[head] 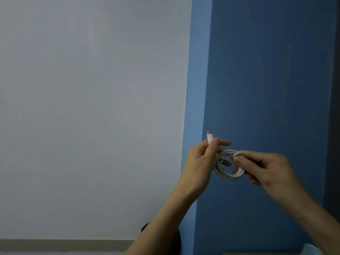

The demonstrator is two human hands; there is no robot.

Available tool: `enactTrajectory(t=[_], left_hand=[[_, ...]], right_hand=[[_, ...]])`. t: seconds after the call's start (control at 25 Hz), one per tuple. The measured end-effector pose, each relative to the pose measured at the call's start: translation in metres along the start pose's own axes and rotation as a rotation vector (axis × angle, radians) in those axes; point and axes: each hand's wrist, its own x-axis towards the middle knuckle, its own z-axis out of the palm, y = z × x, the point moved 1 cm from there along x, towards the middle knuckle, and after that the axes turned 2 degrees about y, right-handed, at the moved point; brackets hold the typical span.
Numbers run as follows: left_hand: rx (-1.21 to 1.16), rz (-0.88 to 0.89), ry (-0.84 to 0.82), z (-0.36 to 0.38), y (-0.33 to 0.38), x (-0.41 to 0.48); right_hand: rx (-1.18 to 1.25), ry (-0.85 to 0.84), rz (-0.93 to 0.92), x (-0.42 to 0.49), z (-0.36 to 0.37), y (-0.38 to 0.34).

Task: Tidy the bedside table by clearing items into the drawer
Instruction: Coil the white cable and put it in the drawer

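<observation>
White cable (pixel 228 165) held coiled in air, before blue wall (pixel 266 80). Plug end pinched by left hand (pixel 199 159). One loop gripped by right hand (pixel 266 167). Hands close together, joined by coil.

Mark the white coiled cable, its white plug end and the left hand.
white coiled cable (pixel 227 176): head view, lower arc of the loops.
white plug end (pixel 209 138): head view, middle of its plastic body.
left hand (pixel 199 161): head view, middle of the hand, which pinches the plug.

smooth white cable (pixel 228 166), likely plastic, matt painted wall (pixel 92 107)
</observation>
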Motion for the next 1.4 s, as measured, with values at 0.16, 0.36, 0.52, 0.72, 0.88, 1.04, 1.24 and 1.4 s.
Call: enactTrajectory(t=[0.16,0.36,0.52,0.72,0.88,1.04,1.24,1.4], left_hand=[[0.176,0.103,0.078,0.0,0.001,0.003],[-0.235,0.002,0.132,-0.003,0.012,0.003],[-0.255,-0.059,0.081,-0.004,0.015,0.005],[-0.041,-0.007,-0.166,0.0,0.008,0.006],[0.142,0.139,-0.149,-0.001,0.003,0.013],[0.066,0.134,-0.107,-0.004,0.004,0.012],[-0.032,0.037,-0.161,-0.001,0.001,0.01],[-0.043,0.0,-0.221,0.002,-0.002,0.006]], right_hand=[[0.005,-0.011,-0.031,0.001,-0.002,0.004],[-0.008,0.008,-0.061,0.003,-0.011,-0.006],[-0.124,-0.011,-0.112,0.002,-0.01,-0.01],[-0.114,0.02,-0.096,0.004,-0.007,-0.014],[-0.031,0.157,-0.07,0.005,-0.006,-0.014],[0.292,0.163,-0.033,0.007,-0.009,-0.014],[0.328,0.214,-0.093,0.008,-0.009,-0.019],[0.35,0.314,-0.054,0.009,-0.02,-0.023]])
